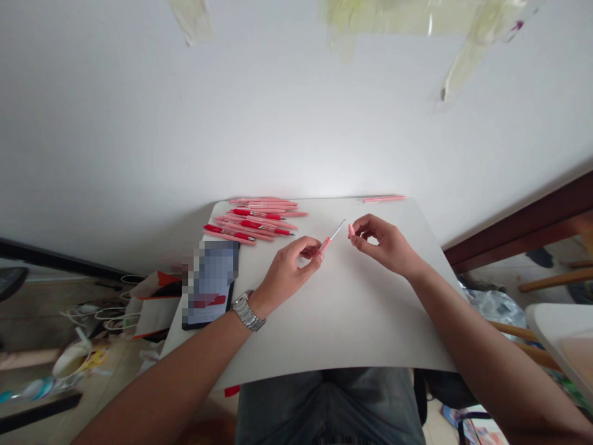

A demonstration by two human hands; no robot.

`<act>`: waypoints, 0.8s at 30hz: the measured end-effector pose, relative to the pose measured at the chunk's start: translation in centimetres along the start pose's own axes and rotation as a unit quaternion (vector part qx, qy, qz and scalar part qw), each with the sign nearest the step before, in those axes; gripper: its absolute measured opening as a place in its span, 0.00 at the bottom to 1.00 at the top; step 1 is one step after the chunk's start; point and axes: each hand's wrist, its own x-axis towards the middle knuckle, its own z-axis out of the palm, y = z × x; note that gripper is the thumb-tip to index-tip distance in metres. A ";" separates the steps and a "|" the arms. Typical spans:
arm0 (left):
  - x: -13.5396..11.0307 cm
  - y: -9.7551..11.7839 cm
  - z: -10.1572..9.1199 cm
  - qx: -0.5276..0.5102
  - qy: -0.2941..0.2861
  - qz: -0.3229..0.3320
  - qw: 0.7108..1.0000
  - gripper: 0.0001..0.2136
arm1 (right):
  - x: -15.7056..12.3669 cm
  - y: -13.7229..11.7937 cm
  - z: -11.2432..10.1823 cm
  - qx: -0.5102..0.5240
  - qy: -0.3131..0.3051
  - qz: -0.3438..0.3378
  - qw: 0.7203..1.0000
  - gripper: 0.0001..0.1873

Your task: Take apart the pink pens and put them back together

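No legible text, label, brand or number observed; phone screen (210, 281) blurred, unreadable; pens (257, 219) show no readable print.

Pen refill (333, 236) in left grip (290, 269)

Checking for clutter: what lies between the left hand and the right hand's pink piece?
Head view: only the thin refill, held by the left hand, reaches into that gap toward the pink piece in the right hand; otherwise bare tabletop.
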 end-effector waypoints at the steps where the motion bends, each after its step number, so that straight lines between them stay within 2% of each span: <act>1: 0.0 0.0 0.0 0.001 0.000 0.000 1.000 0.06 | 0.0 -0.1 0.2 0.029 0.007 0.010 1.000 0.11; 8: 0.0 0.0 0.0 0.005 0.000 0.003 1.000 0.06 | -0.1 -0.6 0.9 0.146 0.033 0.024 0.988 0.14; 16: 0.0 -0.1 0.0 0.005 -0.005 -0.001 1.000 0.06 | 0.1 -0.3 1.0 0.188 0.095 0.020 0.977 0.10; 24: 0.0 -0.1 0.0 0.003 -0.012 -0.008 1.000 0.06 | 0.2 -0.9 1.1 0.196 0.130 0.010 0.972 0.12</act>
